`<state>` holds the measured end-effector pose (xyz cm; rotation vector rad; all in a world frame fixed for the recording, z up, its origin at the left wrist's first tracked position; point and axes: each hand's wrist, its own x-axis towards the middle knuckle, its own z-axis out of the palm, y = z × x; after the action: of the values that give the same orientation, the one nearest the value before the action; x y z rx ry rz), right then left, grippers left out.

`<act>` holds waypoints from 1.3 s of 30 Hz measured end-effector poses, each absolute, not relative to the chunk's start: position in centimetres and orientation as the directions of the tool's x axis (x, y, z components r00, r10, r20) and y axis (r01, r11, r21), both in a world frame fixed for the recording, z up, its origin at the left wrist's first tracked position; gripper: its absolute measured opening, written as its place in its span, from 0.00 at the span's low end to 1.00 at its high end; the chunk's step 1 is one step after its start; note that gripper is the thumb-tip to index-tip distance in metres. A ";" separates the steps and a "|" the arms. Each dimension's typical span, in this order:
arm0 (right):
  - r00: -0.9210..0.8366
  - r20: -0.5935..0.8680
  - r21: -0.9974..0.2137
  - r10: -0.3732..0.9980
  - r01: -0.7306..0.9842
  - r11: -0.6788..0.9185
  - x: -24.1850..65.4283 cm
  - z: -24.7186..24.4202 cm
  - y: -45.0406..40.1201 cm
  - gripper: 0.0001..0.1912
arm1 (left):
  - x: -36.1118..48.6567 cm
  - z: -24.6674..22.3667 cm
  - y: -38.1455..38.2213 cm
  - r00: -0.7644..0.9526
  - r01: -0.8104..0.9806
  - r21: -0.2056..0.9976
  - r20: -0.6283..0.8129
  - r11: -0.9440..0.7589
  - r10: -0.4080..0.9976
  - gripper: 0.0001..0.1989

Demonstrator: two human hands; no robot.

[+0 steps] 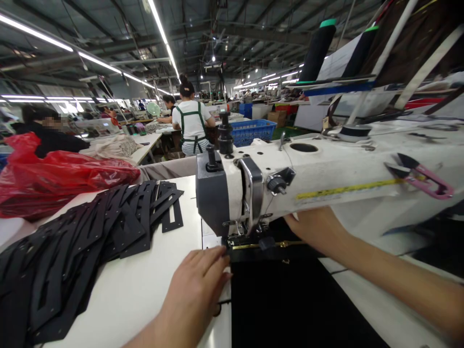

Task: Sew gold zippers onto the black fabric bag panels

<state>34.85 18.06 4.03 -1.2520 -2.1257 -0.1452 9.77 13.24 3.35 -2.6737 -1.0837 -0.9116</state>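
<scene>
Industrial sewing machine (326, 164), white, one: arm running in from the right, dark-faced head at centre. Worktop (119, 290), white, beneath it. Black cut frame-shaped pieces (134, 222), overlapping heap, left side. Black fabric panel (282, 299), one: on the near side of the machine head, to the right of the left hand and on the near side of the right hand. Right hand (315, 227), one: reaching in from the right below the machine arm, beside the far right part of the zipper; fingertips partly hidden, grasp or release cannot be told. Left hand (197, 285), one: fingers close together and bent at the panel's left edge; whether they pinch cloth or only press cannot be told. Brass-toothed zipper (246, 246), one: long axis left to right, along the panel's far edge, passing under the machine head; left end just beside the left fingertips, the nearer hand there. Zipper slider (283, 244), brass, smallest: right of the head, nearer the right hand.
</scene>
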 end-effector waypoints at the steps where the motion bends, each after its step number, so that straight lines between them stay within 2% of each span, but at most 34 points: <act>1: -0.374 0.580 -0.204 0.724 0.794 0.573 34.4 3.9 17.0 0.10 | 9.3 3.3 13.7 0.599 0.659 0.068 0.556 -0.749 0.576 0.10; 3: -0.496 0.558 -0.169 0.665 0.717 0.676 33.1 3.6 14.6 0.13 | 9.1 3.1 14.5 0.650 0.621 0.048 0.526 -0.782 0.548 0.10; 5: -0.575 0.540 -0.145 0.615 0.656 0.741 31.5 3.2 13.0 0.13 | 9.5 3.4 15.1 0.605 0.650 0.134 0.505 -0.748 0.616 0.09; 8: -0.564 0.454 -0.151 0.689 0.714 0.684 29.2 2.8 12.9 0.12 | 10.1 4.3 15.5 0.457 0.753 0.249 0.469 -0.609 0.756 0.09; 10: -0.557 0.355 -0.163 0.751 0.754 0.637 28.3 2.7 13.8 0.14 | 10.2 4.8 15.4 0.416 0.777 0.261 0.469 -0.572 0.779 0.09; 12: -0.569 0.318 -0.165 0.759 0.755 0.635 27.9 2.7 14.4 0.12 | 10.2 4.8 15.3 0.428 0.766 0.265 0.469 -0.585 0.773 0.10; 14: -0.594 0.356 -0.148 0.721 0.726 0.671 27.8 2.7 14.4 0.10 | 10.1 4.2 15.1 0.474 0.734 0.242 0.486 -0.635 0.734 0.10; 17: -0.628 0.448 -0.090 0.637 0.677 0.731 28.1 2.7 13.8 0.06 | 10.1 2.9 14.7 0.554 0.694 0.143 0.520 -0.706 0.650 0.09; 20: -0.593 0.569 -0.016 0.570 0.685 0.728 28.3 2.6 13.9 0.09 | 10.2 2.0 14.3 0.586 0.708 0.052 0.513 -0.704 0.627 0.10; 22: -0.549 0.595 -0.058 0.587 0.699 0.713 28.4 2.4 14.5 0.12 | 10.3 1.7 14.1 0.580 0.737 0.002 0.513 -0.676 0.633 0.11; 25: -0.561 0.550 -0.196 0.619 0.634 0.748 28.5 2.1 15.4 0.15 | 10.3 1.7 13.8 0.564 0.769 -0.072 0.542 -0.635 0.622 0.14; 28: -0.577 0.522 -0.259 0.628 0.594 0.762 28.6 1.9 15.8 0.16 | 10.3 1.9 13.8 0.596 0.745 -0.084 0.530 -0.662 0.603 0.16; 39: -0.593 0.439 -0.282 0.675 0.622 0.730 28.6 1.6 16.4 0.17 | 10.1 1.7 15.0 0.595 0.708 -0.040 0.571 -0.705 0.565 0.11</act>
<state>28.57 16.43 1.59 -0.9824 -2.4062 0.1341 10.11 15.03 1.73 -2.5627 -1.0457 -0.7816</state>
